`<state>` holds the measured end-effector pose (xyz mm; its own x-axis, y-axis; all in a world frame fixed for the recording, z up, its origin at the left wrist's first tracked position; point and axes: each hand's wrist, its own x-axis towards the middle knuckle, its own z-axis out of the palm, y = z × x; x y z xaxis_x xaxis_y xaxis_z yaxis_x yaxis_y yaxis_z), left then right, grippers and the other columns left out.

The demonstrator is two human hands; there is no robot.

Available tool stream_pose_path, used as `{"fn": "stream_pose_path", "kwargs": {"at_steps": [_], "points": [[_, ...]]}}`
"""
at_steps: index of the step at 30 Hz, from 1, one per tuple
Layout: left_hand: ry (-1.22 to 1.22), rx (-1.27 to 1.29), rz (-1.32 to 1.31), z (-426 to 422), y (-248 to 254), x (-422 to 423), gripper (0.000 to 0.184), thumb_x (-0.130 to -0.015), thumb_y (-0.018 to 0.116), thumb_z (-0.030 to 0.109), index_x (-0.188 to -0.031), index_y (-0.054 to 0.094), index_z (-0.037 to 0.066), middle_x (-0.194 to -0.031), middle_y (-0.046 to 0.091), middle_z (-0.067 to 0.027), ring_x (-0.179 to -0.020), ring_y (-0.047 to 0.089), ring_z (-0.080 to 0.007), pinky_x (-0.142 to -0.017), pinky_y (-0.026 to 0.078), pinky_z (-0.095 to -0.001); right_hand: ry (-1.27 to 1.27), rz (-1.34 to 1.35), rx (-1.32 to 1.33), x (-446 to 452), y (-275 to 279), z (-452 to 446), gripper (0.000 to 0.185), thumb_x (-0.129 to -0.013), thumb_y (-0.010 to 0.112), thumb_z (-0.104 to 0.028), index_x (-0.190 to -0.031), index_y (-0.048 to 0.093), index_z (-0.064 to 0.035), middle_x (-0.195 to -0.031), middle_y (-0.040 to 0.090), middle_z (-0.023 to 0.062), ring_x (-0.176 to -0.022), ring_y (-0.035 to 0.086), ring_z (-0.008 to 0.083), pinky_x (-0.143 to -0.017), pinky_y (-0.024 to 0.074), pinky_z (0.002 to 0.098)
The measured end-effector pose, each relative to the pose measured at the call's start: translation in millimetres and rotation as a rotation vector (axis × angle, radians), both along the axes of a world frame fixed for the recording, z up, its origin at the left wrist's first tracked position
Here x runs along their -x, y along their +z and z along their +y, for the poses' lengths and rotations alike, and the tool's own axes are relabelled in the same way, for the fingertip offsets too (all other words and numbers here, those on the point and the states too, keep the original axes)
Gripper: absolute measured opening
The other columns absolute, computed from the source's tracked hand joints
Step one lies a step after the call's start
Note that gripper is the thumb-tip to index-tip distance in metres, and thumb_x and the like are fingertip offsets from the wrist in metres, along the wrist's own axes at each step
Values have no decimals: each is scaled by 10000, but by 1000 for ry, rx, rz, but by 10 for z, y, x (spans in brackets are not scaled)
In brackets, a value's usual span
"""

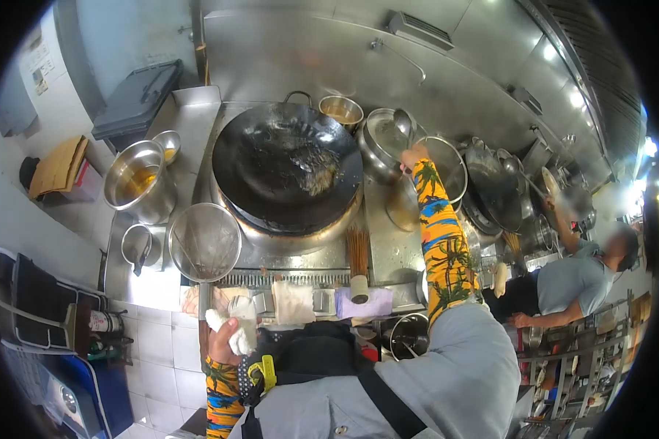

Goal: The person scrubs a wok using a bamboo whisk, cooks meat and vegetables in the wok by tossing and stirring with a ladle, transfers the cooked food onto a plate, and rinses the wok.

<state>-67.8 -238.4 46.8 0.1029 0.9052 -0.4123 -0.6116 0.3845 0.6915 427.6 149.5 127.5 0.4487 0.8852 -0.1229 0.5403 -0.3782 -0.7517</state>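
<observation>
My right hand (415, 156) is closed on the handle of a ladle (403, 121), its bowl over a steel pot (379, 150) at the back of the range. Bunched in my left hand (225, 342) is a white cloth (241, 325), held low in front of my body. A large black wok (263, 161) rests on the burner before me, with some wet, shiny residue on its right side. To the right of the wok's front stands a bamboo brush (358, 263).
Left of the wok are a round strainer (205, 243) and a steel pot of yellowish liquid (140, 179). Folded cloths (293, 303) lie along the front edge. A co-worker (578, 282) stands at another wok (494, 186) to the right.
</observation>
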Motion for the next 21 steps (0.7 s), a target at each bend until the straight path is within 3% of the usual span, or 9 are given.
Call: {"fn": "stream_pose_path", "kwargs": {"at_steps": [4,7,10,15,16,19,21], "points": [[-22,-26,-32,30,-53,119,569,-842,611,368,-1167,510,-88,-948,656,-235,-690,663,-254,-558,546,-332,4,1188,-293,-453,-226,169,237,-747,594,47,-968,518,86,-829,556,179,-599,567,202,-493,474,236],[-65,-12,-84,107,-129,327,555,-835,619,339,-1191,503,-71,-963,660,-226,-723,668,-259,-600,551,-332,-232,1963,-239,-367,305,-271,307,-791,589,36,-1055,446,100,-975,492,196,-665,525,182,-537,497,214],[-145,-49,-83,247,-59,541,529,-839,602,305,-1225,522,-48,-976,667,-193,-810,668,-252,-664,545,-332,-125,2038,-306,-24,553,-712,276,-830,574,-13,-1047,434,86,-1008,461,183,-677,523,186,-534,502,232],[-308,-96,-103,451,3,781,460,-847,605,289,-1141,582,-64,-909,677,-160,-717,661,-202,-583,529,-295,-23,2227,-287,746,901,-1515,312,-857,567,-38,-1082,376,64,-973,449,147,-639,526,183,-543,490,238],[-337,-107,-111,483,8,803,461,-850,609,293,-1136,582,-68,-901,678,-156,-694,657,-193,-556,522,-286,-17,2218,-205,866,979,-1630,317,-872,560,-43,-1095,360,60,-953,456,135,-628,527,169,-537,479,240],[-390,-140,-121,532,33,885,458,-857,619,297,-1124,580,-74,-884,679,-148,-643,648,-176,-494,506,-268,-14,2019,-301,1148,1027,-1867,292,-864,556,-55,-1056,415,114,-861,501,112,-651,534,161,-557,457,223],[-392,-157,-130,533,53,891,448,-860,626,290,-1125,580,-68,-886,678,-146,-636,645,-177,-480,503,-269,-16,1972,-114,1379,1133,-2055,258,-883,559,-67,-1057,447,86,-831,520,68,-656,540,126,-554,443,202]]}}
